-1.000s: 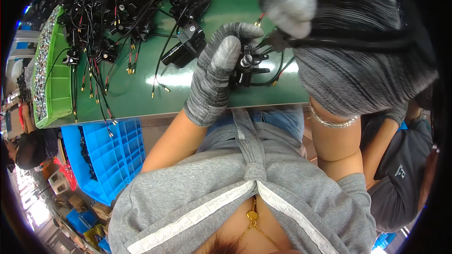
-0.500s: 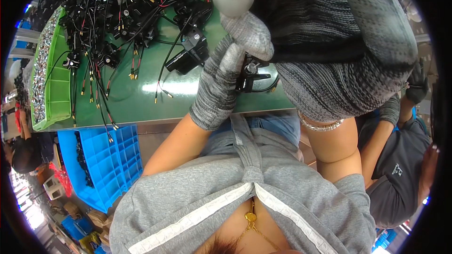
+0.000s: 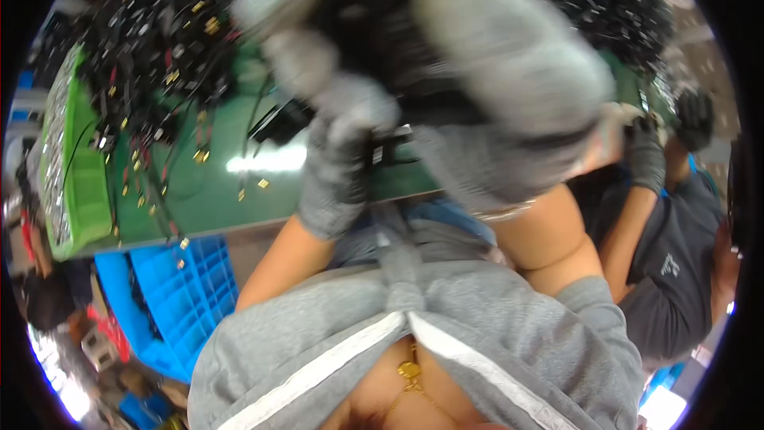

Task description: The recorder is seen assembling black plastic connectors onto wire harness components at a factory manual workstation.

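My left hand (image 3: 334,167), in a grey knitted glove, is at the table's near edge, closed on a small black clamp-like part (image 3: 390,147) that shows partly beside its fingers. My right hand (image 3: 517,72), in a grey and white knitted glove, looms large and blurred close to the view. Its fingers wrap round a dark object (image 3: 374,32) whose kind I cannot make out. The right fingertips come down against the left hand, above the black part. Left of my hands, a black block-shaped piece (image 3: 280,121) lies on the green tabletop (image 3: 231,191).
Black parts with cables and gold-coloured connectors (image 3: 159,56) heap at the left, some wires hanging over the edge. A green bin (image 3: 87,191) of small metal pieces stands far left, a blue crate (image 3: 191,295) below. Another dark pile (image 3: 613,8) lies far right; a co-worker's gloved hand (image 3: 645,155) works there.
The view has shifted, so the table's things sit further left and lower. Both hands stay together at the black part; the right hand is now more blurred.
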Demonstrator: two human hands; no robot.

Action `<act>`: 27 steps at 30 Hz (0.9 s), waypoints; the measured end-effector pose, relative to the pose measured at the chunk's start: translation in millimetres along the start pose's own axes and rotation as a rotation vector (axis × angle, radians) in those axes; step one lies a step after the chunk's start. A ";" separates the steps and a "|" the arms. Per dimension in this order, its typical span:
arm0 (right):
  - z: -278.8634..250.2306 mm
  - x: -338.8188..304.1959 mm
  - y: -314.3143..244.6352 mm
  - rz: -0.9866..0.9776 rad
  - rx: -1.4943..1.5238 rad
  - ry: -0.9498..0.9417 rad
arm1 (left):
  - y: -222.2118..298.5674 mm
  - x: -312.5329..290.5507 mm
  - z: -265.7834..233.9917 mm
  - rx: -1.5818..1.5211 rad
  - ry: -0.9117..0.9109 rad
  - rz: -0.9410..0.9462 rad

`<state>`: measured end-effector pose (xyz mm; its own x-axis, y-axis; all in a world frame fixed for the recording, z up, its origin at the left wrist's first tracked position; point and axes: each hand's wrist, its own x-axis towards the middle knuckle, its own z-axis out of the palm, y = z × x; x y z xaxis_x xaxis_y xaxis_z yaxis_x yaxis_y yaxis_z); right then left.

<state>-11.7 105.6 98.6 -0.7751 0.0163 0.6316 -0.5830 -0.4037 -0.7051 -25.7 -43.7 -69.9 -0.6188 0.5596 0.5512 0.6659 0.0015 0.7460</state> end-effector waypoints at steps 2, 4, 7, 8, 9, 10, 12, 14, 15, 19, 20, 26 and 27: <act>6.8 2.4 -6.0 -0.009 0.000 0.023 | -41.4 -13.5 -10.4 0.192 -0.115 0.107; 23.1 0.1 19.9 -0.074 0.006 0.149 | -85.7 -42.8 -42.9 0.324 -0.156 0.108; 17.8 -5.8 16.4 -0.031 0.080 0.123 | -57.1 -15.7 -22.0 0.292 -0.086 -0.165; 17.8 -6.0 15.0 -0.043 0.019 0.122 | -51.7 -12.7 -19.3 0.262 -0.049 -0.251; 21.7 -4.5 14.5 0.000 0.149 0.155 | -48.4 -12.9 -20.8 0.196 0.001 -0.281; 18.8 -3.4 9.3 -0.034 0.023 0.097 | -45.7 -13.3 -21.1 0.123 0.045 -0.302; 23.0 -8.4 4.5 0.028 0.117 0.152 | -43.3 -18.8 -20.2 -0.020 0.117 -0.342; 23.5 -6.6 0.3 0.047 0.123 0.126 | -37.9 -23.5 -23.2 -0.153 0.189 -0.377; 22.5 -5.7 0.4 0.066 0.121 0.113 | -38.7 -25.1 -22.0 -0.219 0.211 -0.385; 20.0 -8.6 6.9 0.101 0.043 0.104 | -34.7 -30.0 -15.7 -0.421 0.267 -0.416; 19.2 -9.3 4.5 0.099 0.049 0.101 | -34.7 -28.2 -13.4 -0.469 0.277 -0.412; 13.0 -16.9 -2.7 0.151 0.082 0.087 | -34.7 -19.9 -4.2 -0.420 0.264 -0.437; 8.3 -15.9 -4.0 0.104 0.075 0.029 | -29.3 -12.2 -2.1 -0.508 0.275 -0.429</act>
<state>5.0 99.3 94.1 -0.8379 -0.0029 0.5459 -0.4802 -0.4717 -0.7396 -38.5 -52.4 -97.7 -0.9095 0.3673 0.1949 0.1059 -0.2489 0.9627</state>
